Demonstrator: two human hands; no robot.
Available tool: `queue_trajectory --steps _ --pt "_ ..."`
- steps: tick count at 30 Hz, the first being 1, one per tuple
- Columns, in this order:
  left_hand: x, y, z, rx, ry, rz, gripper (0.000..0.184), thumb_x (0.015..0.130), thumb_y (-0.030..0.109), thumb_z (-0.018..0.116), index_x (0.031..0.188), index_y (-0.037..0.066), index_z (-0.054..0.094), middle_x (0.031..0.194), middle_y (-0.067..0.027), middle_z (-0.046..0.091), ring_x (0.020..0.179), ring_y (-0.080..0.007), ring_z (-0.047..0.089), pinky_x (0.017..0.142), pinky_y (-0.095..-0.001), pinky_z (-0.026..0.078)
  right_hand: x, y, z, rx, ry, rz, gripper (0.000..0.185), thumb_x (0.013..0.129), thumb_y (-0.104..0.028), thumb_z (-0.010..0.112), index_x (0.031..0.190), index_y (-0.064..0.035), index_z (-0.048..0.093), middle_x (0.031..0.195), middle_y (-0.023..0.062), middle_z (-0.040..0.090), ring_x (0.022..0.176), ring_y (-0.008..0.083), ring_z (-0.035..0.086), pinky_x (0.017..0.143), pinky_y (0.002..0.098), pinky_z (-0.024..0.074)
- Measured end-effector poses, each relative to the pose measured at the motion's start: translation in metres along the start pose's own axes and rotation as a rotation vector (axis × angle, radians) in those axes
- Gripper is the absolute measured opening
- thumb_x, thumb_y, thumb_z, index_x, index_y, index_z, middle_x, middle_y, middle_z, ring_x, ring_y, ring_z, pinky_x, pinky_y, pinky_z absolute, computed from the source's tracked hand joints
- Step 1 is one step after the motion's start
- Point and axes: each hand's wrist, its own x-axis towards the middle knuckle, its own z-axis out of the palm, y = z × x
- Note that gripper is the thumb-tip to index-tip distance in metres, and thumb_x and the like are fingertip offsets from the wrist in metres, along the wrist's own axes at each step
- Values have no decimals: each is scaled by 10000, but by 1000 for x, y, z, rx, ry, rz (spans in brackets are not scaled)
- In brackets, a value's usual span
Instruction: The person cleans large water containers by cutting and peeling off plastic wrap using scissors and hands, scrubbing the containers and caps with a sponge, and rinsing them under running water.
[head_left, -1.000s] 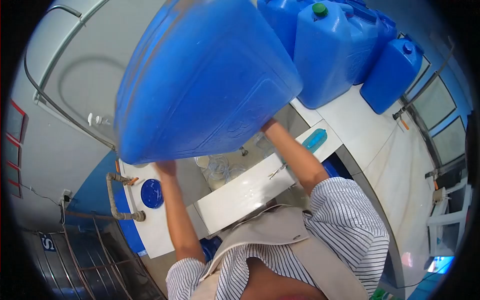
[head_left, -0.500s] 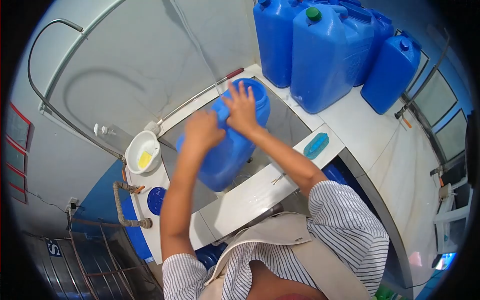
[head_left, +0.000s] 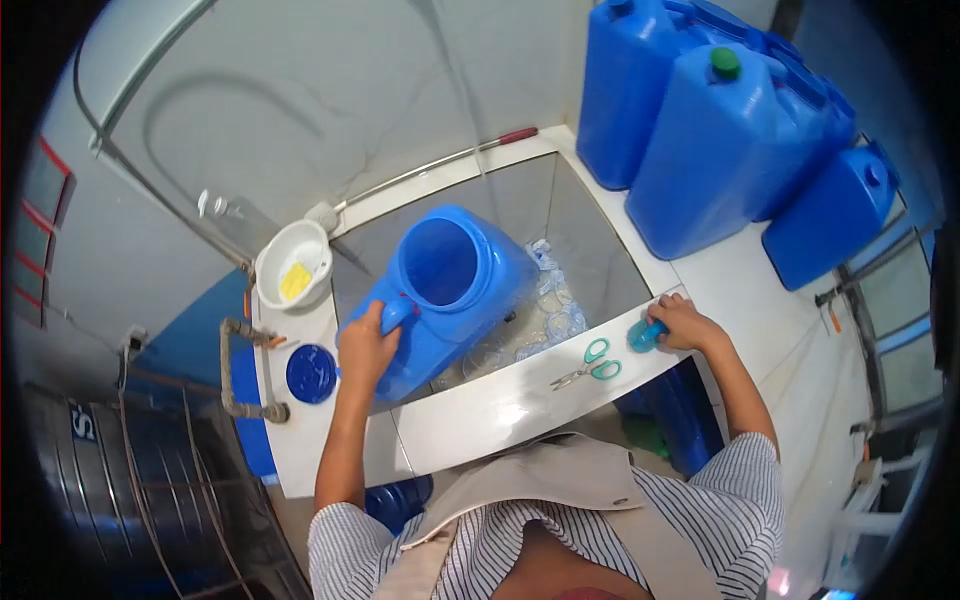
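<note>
My left hand [head_left: 368,345] is wrapped round the handle of a blue plastic jug [head_left: 500,285]. The jug leans in the sink [head_left: 590,230], its wide round mouth uncapped and facing up toward me. On the front ledge, my right hand [head_left: 685,322] closes over a teal scrubbing brush [head_left: 645,336]; its fingers cover part of the brush. Teal-handled scissors [head_left: 598,362] lie on the ledge just left of the brush. Clear and bluish plastic pieces [head_left: 560,310] lie at the bottom of the sink, partly hidden behind the jug.
Several blue jugs [head_left: 705,150] stand on the right counter. At left are a white bowl [head_left: 268,285] with a yellow sponge [head_left: 296,282], a round blue lid [head_left: 311,374] and a pipe [head_left: 228,370]. A long-handled brush [head_left: 430,165] lies along the back ledge.
My right hand has left the jug and moved right onto the teal brush. My left hand now grips the handle, and the jug's mouth has turned toward me. The scissors have come into full view.
</note>
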Motion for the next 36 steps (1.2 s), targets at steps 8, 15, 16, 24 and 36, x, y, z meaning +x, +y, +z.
queue_trajectory --steps 8,15,16,24,36 --pt "-56 -4 -75 -341 353 -231 179 727 26 611 898 -11 576 738 -118 618 675 -194 605 619 -320 458 170 -4 -41 861 525 -10 328 907 -349 541 928 -25 586 743 66 563 689 128 483 623 303 412" --pt "-109 22 -82 -746 443 -518 215 756 -10 581 969 -7 556 658 -31 532 475 -86 484 421 -221 366 365 -106 -57 2005 -108 -44 256 913 -239 508 1032 -39 615 939 80 658 812 165 637 666 331 537" --pt "-114 25 -79 -736 449 -519 215 756 -10 581 969 -7 556 658 -31 532 475 -86 484 421 -221 366 385 -105 -10 1914 -252 -185 259 910 -249 511 1012 -42 629 954 82 666 782 160 647 630 336 544" --pt "-110 42 -75 -884 431 -625 252 745 -47 539 995 -30 519 619 -31 484 400 -88 450 352 -216 347 337 -104 6 1885 -254 -93 412 900 -354 525 1129 -15 571 1067 108 628 932 191 617 777 370 526" --pt "-102 31 -64 -968 339 -605 265 714 -49 502 979 -36 508 609 -44 476 386 -112 456 355 -242 365 345 -107 36 1835 -297 50 377 900 -334 508 1130 -42 569 1083 114 615 995 225 598 822 444 505"
